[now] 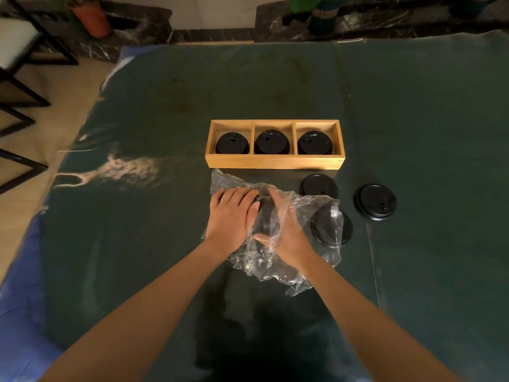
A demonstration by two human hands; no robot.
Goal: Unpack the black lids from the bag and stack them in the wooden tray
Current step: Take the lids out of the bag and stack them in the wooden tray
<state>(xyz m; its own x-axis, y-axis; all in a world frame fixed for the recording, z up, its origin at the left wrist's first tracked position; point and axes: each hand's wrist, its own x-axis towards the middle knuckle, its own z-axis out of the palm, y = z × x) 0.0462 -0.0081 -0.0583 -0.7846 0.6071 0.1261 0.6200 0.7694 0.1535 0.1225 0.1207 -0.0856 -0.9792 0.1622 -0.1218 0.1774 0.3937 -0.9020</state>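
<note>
Clear thin plastic makes the bag [271, 238], which lies crumpled on the dark green table cover [154, 244] just in front of the wooden tray [274, 162]. Inside it a short stack of black lids [265, 216] lies on its side between both hands. The left hand [232, 213] rests flat and open on the bag and presses the stack from the left. The right hand [286, 227] has its fingers spread wide against the film on the other side; whether it grips the lids I cannot tell.

Each tray compartment already has lids, and three loose lids [375, 201] lie on the cover at the right, one partly under the bag.

I judge the lids light and stiff but smooth, so they slip easily. Better to hold them by the rim, while the soft film is pulled away.
</note>
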